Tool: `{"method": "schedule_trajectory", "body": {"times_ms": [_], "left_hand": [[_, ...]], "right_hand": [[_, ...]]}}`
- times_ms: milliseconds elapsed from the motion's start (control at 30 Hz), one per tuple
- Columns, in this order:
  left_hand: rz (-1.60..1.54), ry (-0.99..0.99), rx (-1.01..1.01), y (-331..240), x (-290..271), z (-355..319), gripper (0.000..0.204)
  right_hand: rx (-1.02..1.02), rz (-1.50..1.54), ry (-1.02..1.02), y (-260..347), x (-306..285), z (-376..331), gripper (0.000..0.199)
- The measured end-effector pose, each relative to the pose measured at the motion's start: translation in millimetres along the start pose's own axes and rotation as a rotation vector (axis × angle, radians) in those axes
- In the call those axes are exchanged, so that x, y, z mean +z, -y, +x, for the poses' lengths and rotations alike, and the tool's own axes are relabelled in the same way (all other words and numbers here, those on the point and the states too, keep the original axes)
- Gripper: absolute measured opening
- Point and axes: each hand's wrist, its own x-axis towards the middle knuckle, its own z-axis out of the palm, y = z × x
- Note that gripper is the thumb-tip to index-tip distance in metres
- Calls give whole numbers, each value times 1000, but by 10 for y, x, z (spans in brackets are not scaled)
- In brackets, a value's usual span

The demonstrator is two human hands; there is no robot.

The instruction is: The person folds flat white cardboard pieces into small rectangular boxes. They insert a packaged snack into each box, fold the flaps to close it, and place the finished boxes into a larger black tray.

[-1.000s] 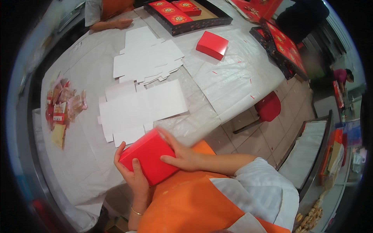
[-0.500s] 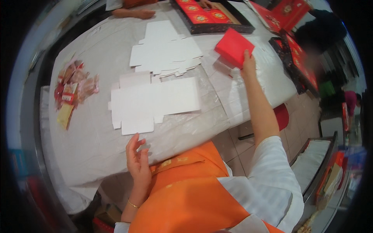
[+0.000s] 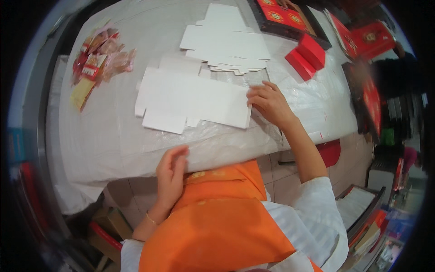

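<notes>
A flat white cardboard box blank [image 3: 192, 97] lies on the plastic-covered table [image 3: 113, 145] in front of me. My right hand [image 3: 268, 103] rests on the blank's right edge, fingers curled onto it. My left hand [image 3: 171, 174] hangs at the table's near edge, fingers apart, holding nothing. A stack of more white blanks [image 3: 224, 43] lies farther back. Two folded red boxes [image 3: 306, 56] sit to the right of that stack.
A pile of wrapped sweets in red and yellow packets [image 3: 97, 56] lies at the far left of the table. Dark trays with red boxes [image 3: 285, 18] stand at the back right. A red stool [image 3: 330, 152] is under the table's right side.
The red box I held a second ago now sits at the far right of the table. My right hand has come back from it to the white blank. My left hand stays near the edge.
</notes>
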Motion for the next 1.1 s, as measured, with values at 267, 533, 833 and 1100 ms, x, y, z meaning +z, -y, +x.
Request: {"method": "schedule_trajectory", "body": {"times_ms": [267, 533, 833, 1100], "left_hand": [[-1022, -111, -301, 134, -136, 147, 49], [-130, -548, -83, 198, -413, -165, 33], [380, -132, 626, -361, -460, -221, 31], [-8, -195, 228, -192, -436, -237, 29]], "right_hand": [[-344, 477, -31, 1368, -257, 202, 22], [50, 734, 10, 1833, -170, 323, 22], [102, 871, 31, 1904, -76, 465, 25], [78, 701, -84, 1810, 95, 410, 20]]}}
